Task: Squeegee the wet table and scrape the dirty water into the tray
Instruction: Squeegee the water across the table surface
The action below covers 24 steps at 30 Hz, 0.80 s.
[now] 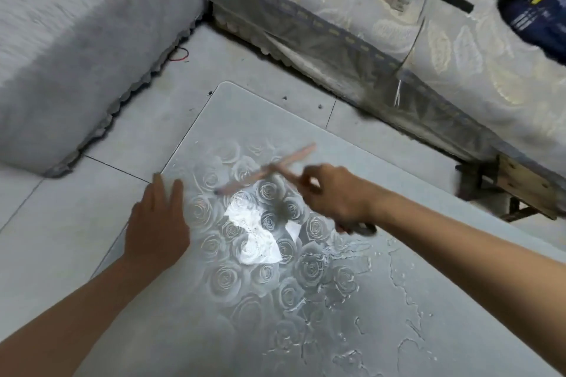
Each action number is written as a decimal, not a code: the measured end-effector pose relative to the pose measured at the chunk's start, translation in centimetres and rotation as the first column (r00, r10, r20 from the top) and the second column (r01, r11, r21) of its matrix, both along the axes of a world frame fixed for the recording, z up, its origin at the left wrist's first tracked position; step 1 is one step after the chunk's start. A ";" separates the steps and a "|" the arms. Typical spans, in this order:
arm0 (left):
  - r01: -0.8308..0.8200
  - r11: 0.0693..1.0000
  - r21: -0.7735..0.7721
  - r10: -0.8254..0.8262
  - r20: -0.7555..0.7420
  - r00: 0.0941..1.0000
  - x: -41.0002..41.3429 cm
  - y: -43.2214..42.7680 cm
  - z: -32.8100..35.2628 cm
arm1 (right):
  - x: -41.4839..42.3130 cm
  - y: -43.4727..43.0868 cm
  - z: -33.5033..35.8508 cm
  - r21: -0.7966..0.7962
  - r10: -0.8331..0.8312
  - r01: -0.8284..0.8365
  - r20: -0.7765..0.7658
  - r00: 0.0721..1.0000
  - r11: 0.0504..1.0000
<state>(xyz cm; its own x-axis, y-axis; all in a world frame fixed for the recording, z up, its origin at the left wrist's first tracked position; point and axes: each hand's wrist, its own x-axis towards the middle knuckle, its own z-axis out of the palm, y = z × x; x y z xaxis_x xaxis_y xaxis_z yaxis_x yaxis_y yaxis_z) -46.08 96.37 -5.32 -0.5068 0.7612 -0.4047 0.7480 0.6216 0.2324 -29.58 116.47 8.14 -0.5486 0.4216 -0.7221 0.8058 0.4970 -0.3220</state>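
Note:
A grey table [275,119] with a rose pattern fills the lower middle of the view; streaks and puddles of water [361,257] lie on its right half. My right hand [333,193] grips the handle of a pink squeegee [269,170], whose long blade hangs just above the table's middle, blurred by motion. My left hand [159,220] lies flat with straight fingers on the table's left edge. No tray shows in the frame.
A grey upholstered sofa [76,40] stands at the left. A second sofa under a patterned cover [459,49] runs along the back right, with a dark bag [533,9] and plastic bags on it. Grey tiled floor [55,223] lies around the table.

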 end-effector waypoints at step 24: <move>-0.227 0.958 -0.177 0.262 0.212 0.941 -1.4 -1.8 0.0 | 4.5 -4.0 3.3 -0.105 0.272 -0.253 0.230 0.935 0.962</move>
